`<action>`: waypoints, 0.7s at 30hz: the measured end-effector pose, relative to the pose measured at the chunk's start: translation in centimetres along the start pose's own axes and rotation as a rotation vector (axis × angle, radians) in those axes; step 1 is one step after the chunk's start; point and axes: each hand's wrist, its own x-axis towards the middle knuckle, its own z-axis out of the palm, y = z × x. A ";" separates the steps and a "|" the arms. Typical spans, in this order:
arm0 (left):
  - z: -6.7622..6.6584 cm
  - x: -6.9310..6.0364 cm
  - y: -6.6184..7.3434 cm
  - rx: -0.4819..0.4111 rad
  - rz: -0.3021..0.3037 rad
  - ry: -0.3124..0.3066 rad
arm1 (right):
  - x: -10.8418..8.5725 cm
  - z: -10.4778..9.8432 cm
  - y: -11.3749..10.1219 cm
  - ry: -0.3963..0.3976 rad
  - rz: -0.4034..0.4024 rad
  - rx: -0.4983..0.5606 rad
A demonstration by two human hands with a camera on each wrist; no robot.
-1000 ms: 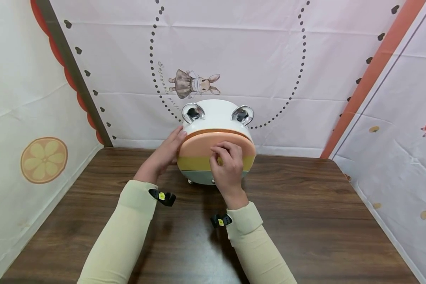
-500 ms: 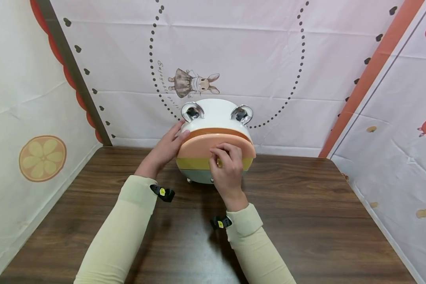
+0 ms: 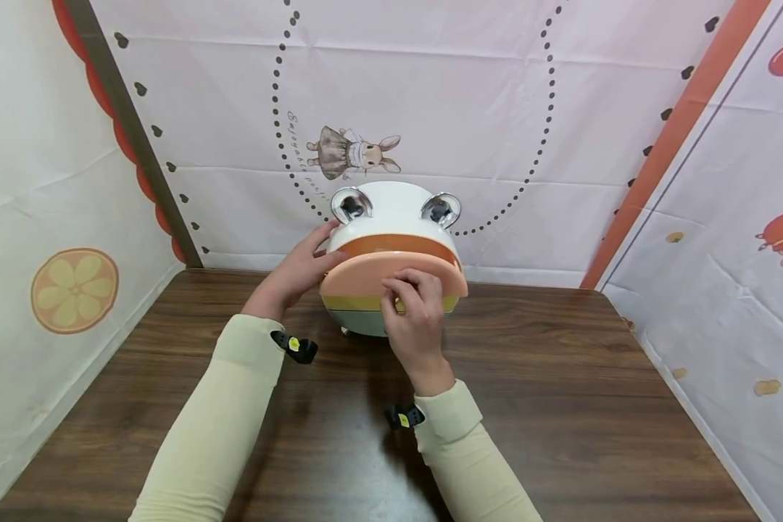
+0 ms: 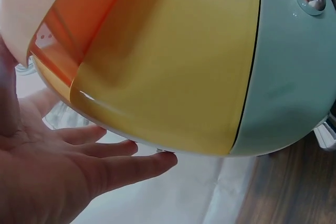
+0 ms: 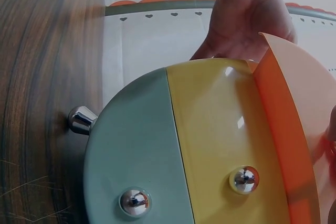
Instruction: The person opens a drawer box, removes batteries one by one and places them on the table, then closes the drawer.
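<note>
A small frog-shaped drawer cabinet [image 3: 394,206] with a white top and two shiny ring eyes stands at the back of the table. Its peach top drawer [image 3: 359,274] is pulled partly out, its orange inside showing. Below lie a yellow drawer [image 4: 173,72] and a green drawer [image 4: 291,77], both flush. My right hand [image 3: 417,312] pinches the top drawer at the middle of its front; the knob there is mostly hidden by the fingers. Along the cabinet's left side, my left hand [image 3: 293,275] rests with fingers extended, its thumb near the top drawer's edge.
Silver knobs sit on the yellow and green fronts, one being the yellow drawer's knob [image 5: 244,180]. A metal foot [image 5: 81,120] holds the cabinet off the brown wooden table [image 3: 541,406]. Printed white cloth [image 3: 463,109] hangs close behind and at both sides.
The peach top drawer has come outward and tilted forward, widening the gap under the white top. My right hand moved slightly toward me with it; my left hand stays at the cabinet's side.
</note>
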 end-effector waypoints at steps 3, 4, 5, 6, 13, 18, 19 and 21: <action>0.1 -0.7 1.1 0.002 -0.013 -0.012 | -0.1 -0.1 -0.2 -0.005 0.003 0.000; 0.2 -0.8 1.3 -0.001 -0.018 -0.011 | -0.1 -0.2 -0.2 -0.006 0.004 0.000; 0.2 -0.9 1.5 0.002 -0.021 -0.012 | -0.1 -0.2 -0.3 -0.007 0.004 0.000; 0.3 -0.9 1.6 0.004 -0.023 -0.011 | -0.1 -0.3 -0.3 -0.007 0.004 0.000; 0.4 -1.0 2.1 0.040 -0.037 -0.008 | -0.2 -0.6 -0.7 0.012 -0.021 -0.007; 0.2 -0.3 1.4 0.047 -0.023 -0.014 | -0.4 -1.0 -1.0 0.012 -0.031 -0.007; 0.1 0.0 1.1 0.047 -0.021 -0.013 | -0.5 -1.0 -1.0 0.008 -0.030 -0.005; 0.0 0.5 0.4 0.055 -0.015 -0.003 | -0.5 -1.2 -1.2 0.003 -0.028 -0.002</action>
